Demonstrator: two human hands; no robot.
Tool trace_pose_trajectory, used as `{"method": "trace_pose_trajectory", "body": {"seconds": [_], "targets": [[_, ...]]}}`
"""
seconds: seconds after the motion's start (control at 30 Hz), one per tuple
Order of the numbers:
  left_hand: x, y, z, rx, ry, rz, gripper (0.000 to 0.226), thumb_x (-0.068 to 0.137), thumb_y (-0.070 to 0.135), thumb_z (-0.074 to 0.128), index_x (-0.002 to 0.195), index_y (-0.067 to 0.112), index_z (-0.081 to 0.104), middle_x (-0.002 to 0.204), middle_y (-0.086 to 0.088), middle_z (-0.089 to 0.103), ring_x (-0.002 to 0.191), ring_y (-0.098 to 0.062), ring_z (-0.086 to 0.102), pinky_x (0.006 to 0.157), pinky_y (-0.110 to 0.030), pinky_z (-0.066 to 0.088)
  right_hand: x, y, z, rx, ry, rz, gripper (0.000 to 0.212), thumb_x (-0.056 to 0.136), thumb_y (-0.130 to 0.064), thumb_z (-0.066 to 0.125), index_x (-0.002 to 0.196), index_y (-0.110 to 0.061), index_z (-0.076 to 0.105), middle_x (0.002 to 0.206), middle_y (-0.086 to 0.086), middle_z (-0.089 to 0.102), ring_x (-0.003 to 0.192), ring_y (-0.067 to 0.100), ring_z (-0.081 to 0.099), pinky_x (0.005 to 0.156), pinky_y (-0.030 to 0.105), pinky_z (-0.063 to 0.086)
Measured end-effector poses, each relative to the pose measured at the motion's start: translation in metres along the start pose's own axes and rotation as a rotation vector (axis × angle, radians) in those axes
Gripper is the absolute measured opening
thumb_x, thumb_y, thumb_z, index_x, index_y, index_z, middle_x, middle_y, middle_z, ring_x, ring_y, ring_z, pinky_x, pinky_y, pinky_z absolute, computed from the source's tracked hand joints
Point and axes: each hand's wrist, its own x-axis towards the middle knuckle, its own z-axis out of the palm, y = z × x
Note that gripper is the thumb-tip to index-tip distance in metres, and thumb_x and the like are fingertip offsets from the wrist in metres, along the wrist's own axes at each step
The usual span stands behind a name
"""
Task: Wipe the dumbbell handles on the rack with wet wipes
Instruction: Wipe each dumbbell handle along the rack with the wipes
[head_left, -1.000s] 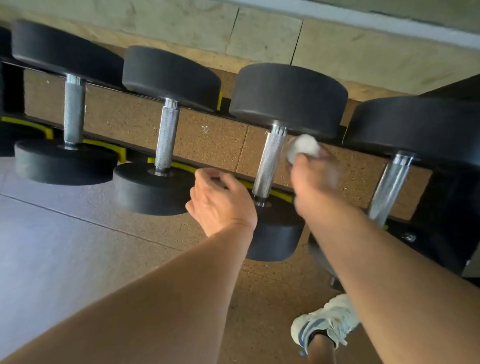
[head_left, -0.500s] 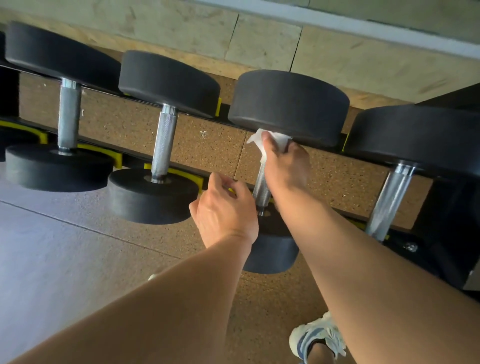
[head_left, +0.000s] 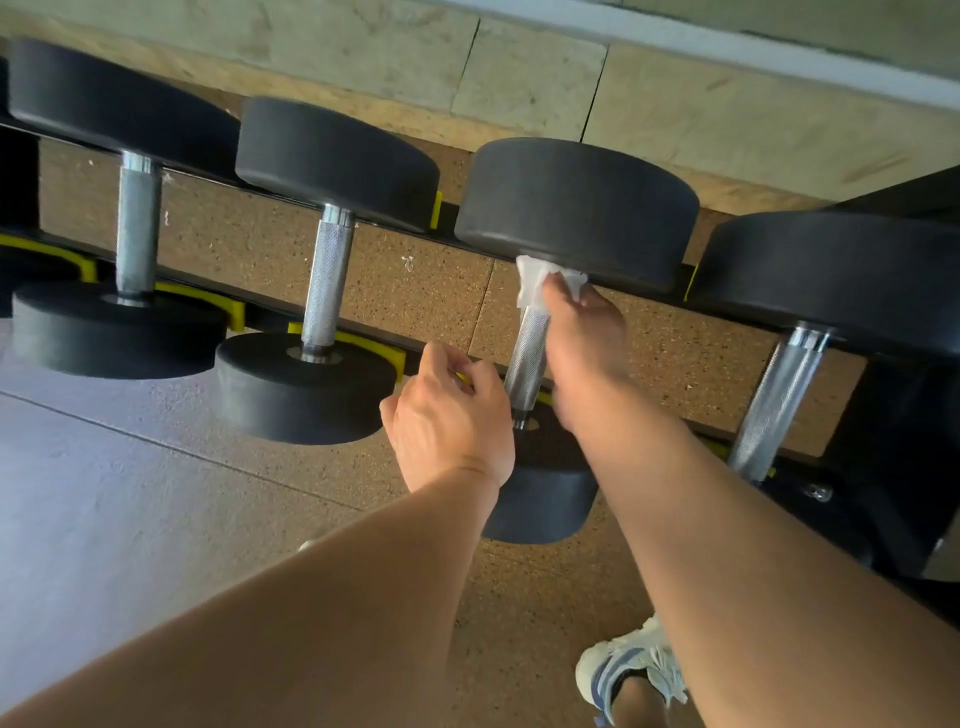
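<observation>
- The right hand (head_left: 584, 343) presses a white wipe (head_left: 545, 283) round the top of the third handle (head_left: 530, 358), just under the far head; its fingers curl round the bar, though they are mostly hidden behind it.
- The left hand (head_left: 452, 421) sits just left of that handle's lower end, fingers loosely curled. Whether it holds or touches anything cannot be told.
- The handle is a knurled steel bar, its long axis running from the near head (head_left: 545, 499) up and away to the far head (head_left: 576, 213), leaning slightly right.
- Four dumbbells lie side by side across the rack (head_left: 260, 306), all pointing the same way.
- The near head of the third dumbbell is partly covered by both wrists; the fourth dumbbell's near head is hidden behind the right forearm.
- A white shoe (head_left: 631, 670) shows on the speckled floor (head_left: 519, 597), cut off by the lower edge.
</observation>
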Motion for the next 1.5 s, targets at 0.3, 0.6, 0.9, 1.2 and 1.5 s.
{"method": "trace_pose_trajectory", "body": {"seconds": [0.3,0.6,0.9,1.2,1.5], "targets": [[-0.001,0.001,0.0,-0.002,-0.015,0.026,0.012,0.089,0.028,0.046,0.079,0.025,0.05,0.06,0.006,0.055,0.061,-0.006,0.044,0.09,-0.048,0.046,-0.031,0.034,-0.052,-0.471,-0.035,-0.386,0.031,0.09,-0.047,0.066,0.074,-0.02,0.065,0.059,-0.009,0.059,0.052,0.01,0.056,0.042,0.02,0.037],[-0.001,0.002,-0.001,-0.019,-0.037,0.012,0.013,0.089,0.03,0.041,0.078,0.029,0.048,0.061,0.009,0.052,0.067,-0.016,0.048,0.088,-0.051,0.048,-0.027,-0.025,-0.043,-0.288,-0.298,0.074,0.065,0.088,-0.075,0.046,0.092,-0.014,0.067,0.069,0.011,0.061,0.054,0.015,0.057,0.048,0.027,0.047],[0.0,0.001,0.0,-0.003,-0.064,0.032,0.01,0.089,0.028,0.047,0.081,0.028,0.051,0.061,0.008,0.056,0.068,-0.018,0.054,0.085,-0.049,0.05,-0.008,-0.002,-0.051,-0.209,-0.242,0.02,0.024,0.082,-0.052,0.074,0.089,-0.032,0.063,0.093,-0.01,0.068,0.086,0.012,0.066,0.06,0.026,0.059],[0.001,0.001,0.0,0.022,-0.066,0.035,0.01,0.087,0.03,0.047,0.08,0.025,0.051,0.061,0.007,0.055,0.061,-0.008,0.047,0.085,-0.046,0.049,-0.023,0.027,-0.029,-0.414,0.071,-0.19,0.055,0.081,-0.072,0.058,0.111,-0.026,0.065,0.112,-0.008,0.066,0.099,0.014,0.064,0.083,0.039,0.058],[0.0,0.001,0.0,0.031,-0.081,0.02,0.01,0.088,0.029,0.048,0.079,0.026,0.05,0.062,0.007,0.055,0.063,-0.016,0.049,0.086,-0.047,0.049,0.002,-0.001,0.013,-0.23,-0.02,-0.077,0.044,0.095,-0.043,0.06,0.125,-0.012,0.058,0.117,0.005,0.067,0.094,0.021,0.065,0.075,0.026,0.049]]}}
